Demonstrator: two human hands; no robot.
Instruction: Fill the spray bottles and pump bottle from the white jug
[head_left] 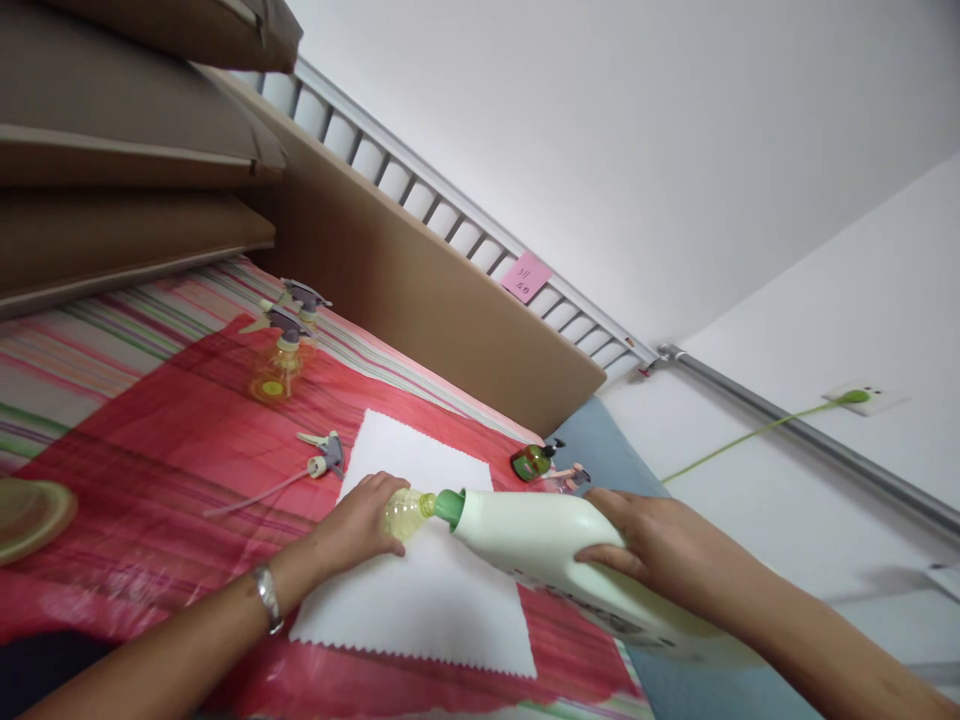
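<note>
My left hand (369,518) is closed around a small clear spray bottle without its top (405,514), tinted yellow and tilted with its neck to the right. A large pale green jug (540,535) lies almost level in the grip of my right hand (637,535). Its green spout (448,507) meets the small bottle's mouth. Whether liquid is flowing I cannot make out. Both are held above a white cloth with zigzag edges (480,625). Left of the cloth lies a loose trigger sprayer (325,458) with its dip tube stretched out.
Two spray bottles with yellow liquid (277,370) stand at the back left on a red plastic sheet (180,450). A green pump bottle (531,461) and a clear pink-topped bottle (566,478) are beyond the cloth. A round lid-like object (34,518) sits far left. A board (420,300) and railing line the back.
</note>
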